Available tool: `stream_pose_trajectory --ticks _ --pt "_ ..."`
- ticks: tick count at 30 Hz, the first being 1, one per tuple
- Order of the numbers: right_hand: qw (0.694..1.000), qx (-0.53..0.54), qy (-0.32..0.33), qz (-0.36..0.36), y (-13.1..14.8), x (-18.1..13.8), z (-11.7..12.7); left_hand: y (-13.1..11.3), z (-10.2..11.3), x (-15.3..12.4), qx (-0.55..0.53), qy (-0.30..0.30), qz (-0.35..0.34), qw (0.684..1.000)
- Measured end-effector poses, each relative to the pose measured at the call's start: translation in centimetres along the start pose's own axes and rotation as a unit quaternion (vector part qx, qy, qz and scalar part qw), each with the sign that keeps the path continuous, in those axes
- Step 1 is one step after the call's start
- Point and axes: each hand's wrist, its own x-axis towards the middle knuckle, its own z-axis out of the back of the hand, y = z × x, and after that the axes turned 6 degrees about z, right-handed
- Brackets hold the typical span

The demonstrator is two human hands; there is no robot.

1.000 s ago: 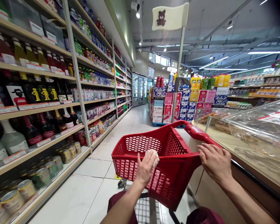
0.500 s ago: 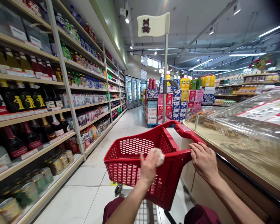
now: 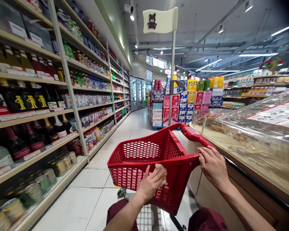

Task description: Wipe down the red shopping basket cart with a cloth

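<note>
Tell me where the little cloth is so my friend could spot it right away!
Find the big red shopping cart below the bear flag. At its near, hole-patterned side, look for the person's left grip. The cloth is the crumpled, off-white bit held there, pale against the red plastic.

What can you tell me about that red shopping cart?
The red shopping cart looks plastic, with rows of holes through its basket walls and a red handle at the right end. It stands upright on the pale tiled floor, beside a display counter. A caster shows below, near its left end. The person's left hand holds a pale cloth at the near wall, seemingly against it; the right hand rests on the handle end.
</note>
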Motion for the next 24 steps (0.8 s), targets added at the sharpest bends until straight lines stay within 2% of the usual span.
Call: stream_pose_trajectory --ticks 2,3,5,8,10,13,15,17,21,24 --pt "1.000 -0.002 -0.001 -0.008 0.2 -0.1 0.0 0.6 0.3 -2.5 0.015 0.012 -0.024 1.000" --pt "1.000 -0.001 0.000 -0.009 0.3 -0.1 0.0 0.4 0.4 -2.5 0.011 0.010 -0.032 0.999" --pt "1.000 0.002 -0.001 -0.009 0.4 -0.1 0.0 -0.2 0.7 -0.5 -0.011 -0.007 -0.035 0.999" --pt "1.000 0.004 -0.006 -0.015 0.5 0.0 0.0 -1.2 0.6 4.1 -0.038 -0.039 -0.004 0.999" --pt "1.000 0.005 -0.003 -0.015 0.5 0.1 0.1 -1.4 0.4 5.0 -0.035 -0.047 -0.011 0.998" --pt "1.000 0.012 0.007 -0.003 0.3 0.1 0.1 -1.0 0.1 2.2 -0.018 -0.025 -0.052 0.998" --pt "1.000 0.019 0.007 0.003 0.2 -0.1 0.0 -0.4 0.2 -0.3 -0.015 -0.027 -0.050 0.998" --pt "1.000 0.023 0.000 0.004 0.1 -0.2 -0.2 0.6 0.6 -1.6 -0.015 -0.040 -0.016 0.999" --pt "1.000 0.020 -0.006 -0.002 -0.1 -0.5 -0.4 2.2 0.6 -2.0 -0.001 -0.062 0.089 0.994" --pt "1.000 0.019 0.002 0.012 -0.3 -0.5 -0.4 2.6 0.2 -4.2 -0.003 -0.039 0.067 0.997"
